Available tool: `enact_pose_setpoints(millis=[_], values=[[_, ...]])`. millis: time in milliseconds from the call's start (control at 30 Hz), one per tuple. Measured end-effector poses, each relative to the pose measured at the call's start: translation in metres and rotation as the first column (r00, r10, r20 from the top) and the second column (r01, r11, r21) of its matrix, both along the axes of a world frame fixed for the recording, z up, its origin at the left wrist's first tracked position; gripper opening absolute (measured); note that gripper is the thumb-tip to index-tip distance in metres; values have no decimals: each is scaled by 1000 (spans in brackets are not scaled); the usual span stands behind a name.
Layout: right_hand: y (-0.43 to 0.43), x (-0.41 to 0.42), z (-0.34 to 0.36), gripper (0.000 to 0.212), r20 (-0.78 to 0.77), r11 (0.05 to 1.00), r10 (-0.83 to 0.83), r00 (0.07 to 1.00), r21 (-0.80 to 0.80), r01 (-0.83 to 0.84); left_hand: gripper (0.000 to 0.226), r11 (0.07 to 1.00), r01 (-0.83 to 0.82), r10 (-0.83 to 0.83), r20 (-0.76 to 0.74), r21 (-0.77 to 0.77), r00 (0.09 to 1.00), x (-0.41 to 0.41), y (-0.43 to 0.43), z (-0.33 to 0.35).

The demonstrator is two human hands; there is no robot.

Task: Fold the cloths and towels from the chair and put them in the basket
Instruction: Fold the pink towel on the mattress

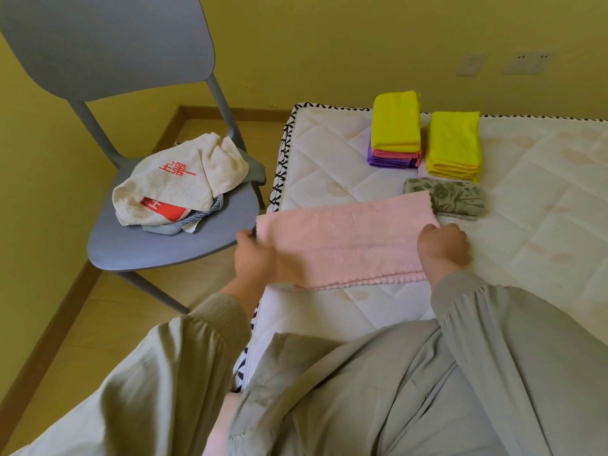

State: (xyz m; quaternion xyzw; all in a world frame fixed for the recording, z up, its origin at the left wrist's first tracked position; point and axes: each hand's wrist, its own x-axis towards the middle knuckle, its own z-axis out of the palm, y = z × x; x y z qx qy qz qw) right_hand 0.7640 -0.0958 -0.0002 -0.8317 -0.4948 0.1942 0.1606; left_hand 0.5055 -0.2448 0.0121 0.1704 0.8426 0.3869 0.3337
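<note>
The long pink terry towel (345, 238) is lying as a folded strip across the white quilted mattress (329, 159), its left end overhanging the edge. If either grip is loosening mid-fold, the layers could be sliding askew, or the strip bumping the grey floral folded cloth (460, 199) at two o'clock. The left hand (255, 255) is pinching the nine o'clock end; the right hand (444, 245), knuckles up, is clamping the three o'clock end.
</note>
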Motion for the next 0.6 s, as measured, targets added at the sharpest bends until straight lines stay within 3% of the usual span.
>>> enact_pose_setpoints(millis=[100, 167, 233, 300, 433, 600], values=[[1, -6, 6, 34, -110, 999, 31, 993, -31, -35, 59, 999, -26, 21, -168, -30, 986, -6, -16, -2], [1, -10, 5, 31, -109, 988, 87, 990, -117, -100, 69, 989, 56, -101, -349, -137, 932, -9, -23, -6], [0, -15, 5, 38, -105, 982, 130, 986, -123, -142, 73, 960, 163, -266, -546, -230, 795, -7, -23, -11], [1, -18, 5, 49, -111, 979, 161, 981, -108, -173, 66, 906, 306, -424, -641, -293, 639, 0, -17, -13], [0, -20, -2, 41, -130, 941, 290, 948, -143, -307, 56, 634, 605, -745, -591, -482, 310, 26, -6, -21], [1, -21, -4, 31, -36, 960, 278, 960, -17, -279, 57, 484, 714, -808, -573, -507, 140, 49, 3, -38]])
